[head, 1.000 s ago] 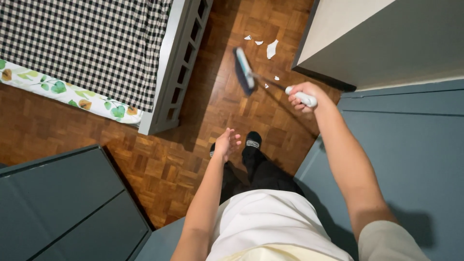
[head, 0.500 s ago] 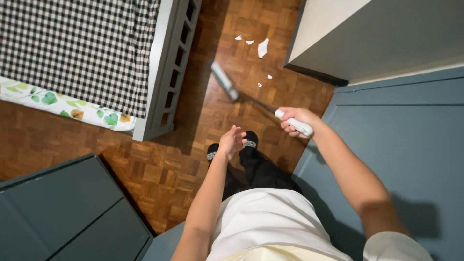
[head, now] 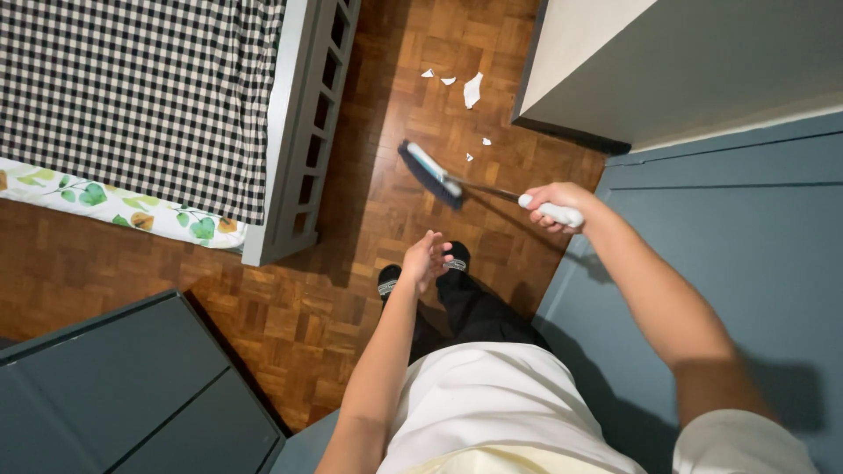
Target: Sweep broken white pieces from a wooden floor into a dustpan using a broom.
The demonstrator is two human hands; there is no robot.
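Broom on the floor, scraps just beyond.
My right hand has its fingers clamped on the broom handle; the head rests on the floor near white scraps. My left hand hangs free, fingers loosely apart.

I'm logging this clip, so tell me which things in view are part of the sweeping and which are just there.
In use:
right hand gripping the broom
white scraps on the parquet floor
left hand, empty

Just there:
checked bed
leaf-print pillow
dark grey cabinet
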